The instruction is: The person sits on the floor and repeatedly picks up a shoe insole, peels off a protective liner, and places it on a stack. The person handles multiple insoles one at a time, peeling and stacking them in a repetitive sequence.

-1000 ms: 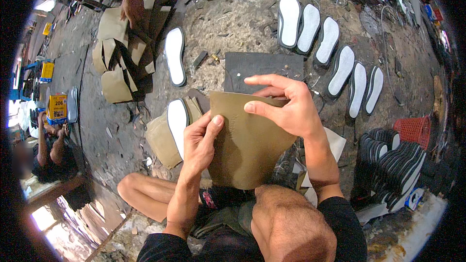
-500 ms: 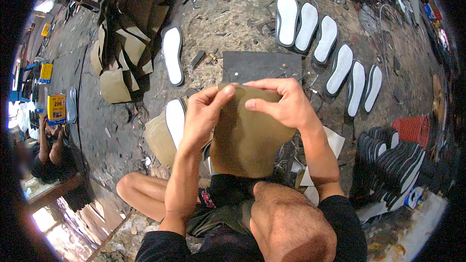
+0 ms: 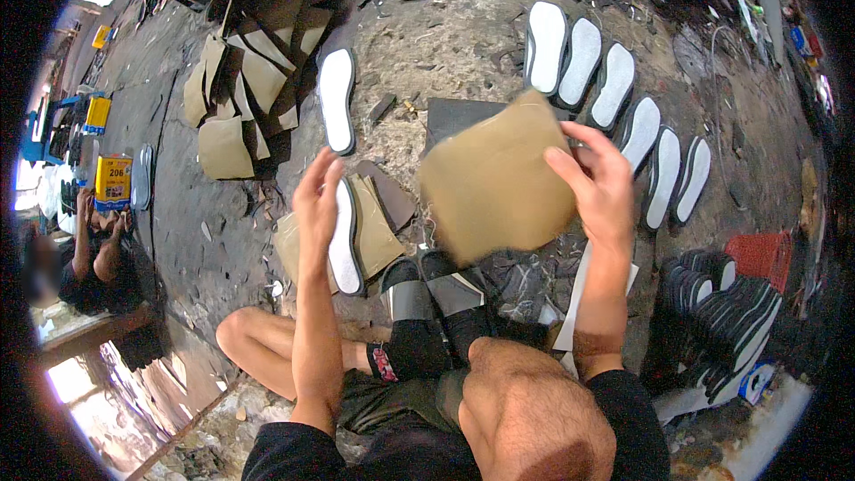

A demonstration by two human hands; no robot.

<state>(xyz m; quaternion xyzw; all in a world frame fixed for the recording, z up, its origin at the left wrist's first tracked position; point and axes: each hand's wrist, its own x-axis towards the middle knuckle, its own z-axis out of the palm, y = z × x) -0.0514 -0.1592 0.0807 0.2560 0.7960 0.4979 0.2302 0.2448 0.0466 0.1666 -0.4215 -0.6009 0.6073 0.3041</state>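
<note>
A tan, roughly square sheet [image 3: 499, 183], slightly blurred, hangs in front of me above the floor. My right hand [image 3: 604, 191] pinches its right edge between thumb and fingers. My left hand [image 3: 316, 200] is raised with its fingers stretched out and holds nothing. Beside and partly behind that hand, a white-topped shoe sole [image 3: 346, 258] lies on a few tan sheets [image 3: 383, 232]. Another white-topped sole [image 3: 337, 102] lies just beyond my left fingertips. The held sheet covers part of a dark flat board [image 3: 454, 120].
White-topped soles [image 3: 609, 85] form a slanting row at the right. Many dark soles [image 3: 726, 316] are stacked by a red basket [image 3: 761, 258]. A heap of tan sheets [image 3: 263, 67] lies far left. Another person [image 3: 93, 272] sits left, by a yellow-blue can [image 3: 114, 183].
My left hand has let go of the tan sheet and moved left. My right hand has carried the sheet to the right and turned it, uncovering my feet.
</note>
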